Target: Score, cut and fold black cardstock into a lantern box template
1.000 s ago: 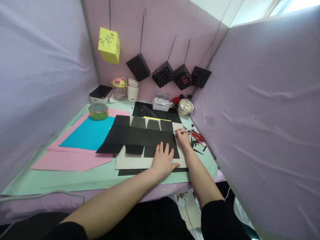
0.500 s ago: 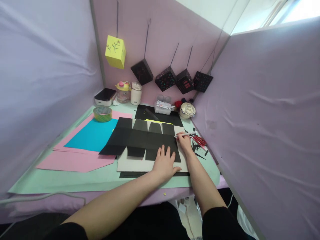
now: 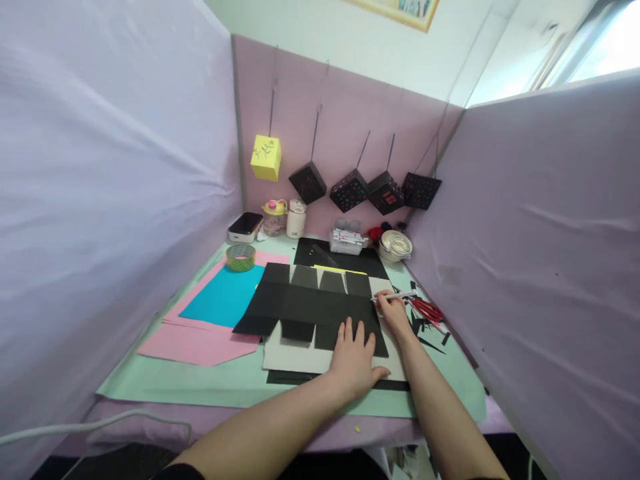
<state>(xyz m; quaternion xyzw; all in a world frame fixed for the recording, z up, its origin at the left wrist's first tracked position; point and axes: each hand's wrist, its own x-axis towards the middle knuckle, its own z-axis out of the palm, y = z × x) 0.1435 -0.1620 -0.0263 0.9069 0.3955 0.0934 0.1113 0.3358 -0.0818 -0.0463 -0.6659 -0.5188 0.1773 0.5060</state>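
Observation:
A black paper sheet (image 3: 325, 307), cut with flaps along its long sides, lies across a white board (image 3: 295, 358). My left hand (image 3: 353, 353) rests flat on the near right part of the sheet, fingers spread. At the sheet's right edge, my right hand (image 3: 393, 312) is closed around a slim white pen-shaped tool (image 3: 406, 295). Its tip touches or nearly touches the black paper; whether it is a pen or a craft knife I cannot tell. Beneath the near edge of the board, another black sheet (image 3: 290, 377) sticks out.
Red-handled scissors (image 3: 426, 310) lie among black scraps (image 3: 433, 346) at right. To the left are blue paper (image 3: 220, 300), pink paper (image 3: 200, 344) and a tape roll (image 3: 241, 258). Behind stand a box of pens (image 3: 347, 241) and a cream bowl (image 3: 395, 247). Paper lanterns (image 3: 350, 191) hang above.
My view has tilted up and shifted left, so everything appears lower and farther right. Both hands keep about the same places on the black paper.

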